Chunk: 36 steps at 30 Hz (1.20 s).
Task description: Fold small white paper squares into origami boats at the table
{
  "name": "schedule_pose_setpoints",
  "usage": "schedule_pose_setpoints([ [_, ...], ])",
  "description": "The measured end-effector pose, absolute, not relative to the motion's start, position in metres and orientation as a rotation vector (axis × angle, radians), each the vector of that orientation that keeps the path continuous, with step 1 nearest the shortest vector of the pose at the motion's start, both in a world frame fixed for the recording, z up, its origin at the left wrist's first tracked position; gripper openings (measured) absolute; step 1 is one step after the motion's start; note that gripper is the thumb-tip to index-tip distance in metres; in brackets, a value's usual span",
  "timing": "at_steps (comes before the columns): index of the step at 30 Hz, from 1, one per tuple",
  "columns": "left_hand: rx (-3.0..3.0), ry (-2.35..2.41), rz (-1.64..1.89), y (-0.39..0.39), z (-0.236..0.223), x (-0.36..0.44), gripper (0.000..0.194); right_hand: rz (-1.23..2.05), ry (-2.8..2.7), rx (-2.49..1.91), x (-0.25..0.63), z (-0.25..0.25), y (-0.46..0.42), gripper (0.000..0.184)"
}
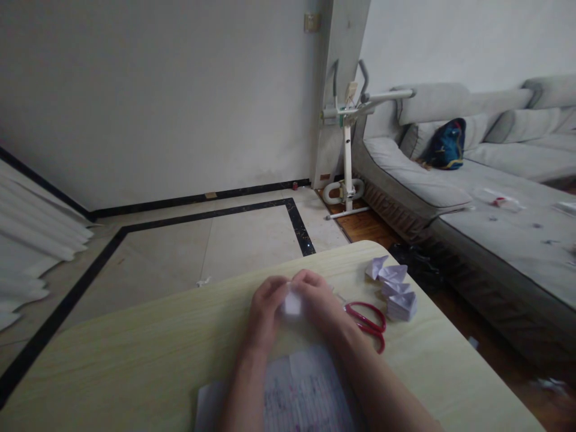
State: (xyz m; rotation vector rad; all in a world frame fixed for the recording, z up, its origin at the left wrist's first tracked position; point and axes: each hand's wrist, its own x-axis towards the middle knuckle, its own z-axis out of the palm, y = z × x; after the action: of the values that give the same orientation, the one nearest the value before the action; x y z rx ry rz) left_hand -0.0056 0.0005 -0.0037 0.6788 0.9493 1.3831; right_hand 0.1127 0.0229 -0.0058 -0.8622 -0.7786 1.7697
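A small white piece of folded paper (293, 302) is pinched between my two hands above the table. My left hand (266, 306) grips its left side, with the fingers curled. On the other side, my right hand (318, 300) closes on the paper with thumb and fingers; the fingertips of both hands are partly hidden. Red-handled scissors (369, 321) lie beside my right wrist, their blades partly covered. Below my hands, written-on lined sheets (301, 390) rest on the table under my forearms. Several folded paper pieces (400, 303) stand in a row right of the scissors.
The pale wooden table (135, 360) has a rounded far-right corner. Beyond it are a tiled floor (243, 240) with a black border and a white exercise machine (348, 156). At right stands a grey sofa (508, 198) with a dark blue bag (450, 144) on it.
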Motion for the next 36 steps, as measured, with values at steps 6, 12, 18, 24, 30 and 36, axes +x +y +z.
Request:
schedule_pose_setpoints([
  [6, 0.615, 1.018, 1.479, 0.003, -0.005, -0.005, 0.019, 1.768, -0.762, -0.851, 0.108, 0.002, 0.022, 0.023],
  [12, 0.573, 1.024, 1.511, 0.005, -0.006, -0.004, 0.021, 1.710, -0.792, -0.904, 0.107, -0.002, 0.022, 0.022],
  [18, 0.664, 1.069, 1.479, 0.004, -0.006, -0.004, 0.022, 1.687, -0.747, -0.964, 0.106, 0.001, 0.022, 0.023],
  [24, 0.669, 1.120, 1.472, 0.005, -0.004, -0.003, 0.022, 1.686, -0.763, -0.979, 0.107, 0.004, 0.022, 0.022],
  [30, 0.521, 1.073, 1.543, 0.007, -0.007, -0.004, 0.023, 1.698, -0.766, -0.924, 0.106, -0.003, 0.024, 0.022],
  [36, 0.489, 1.042, 1.551, 0.008, -0.007, -0.003, 0.024, 1.680, -0.762, -0.900, 0.108, -0.009, 0.025, 0.020],
])
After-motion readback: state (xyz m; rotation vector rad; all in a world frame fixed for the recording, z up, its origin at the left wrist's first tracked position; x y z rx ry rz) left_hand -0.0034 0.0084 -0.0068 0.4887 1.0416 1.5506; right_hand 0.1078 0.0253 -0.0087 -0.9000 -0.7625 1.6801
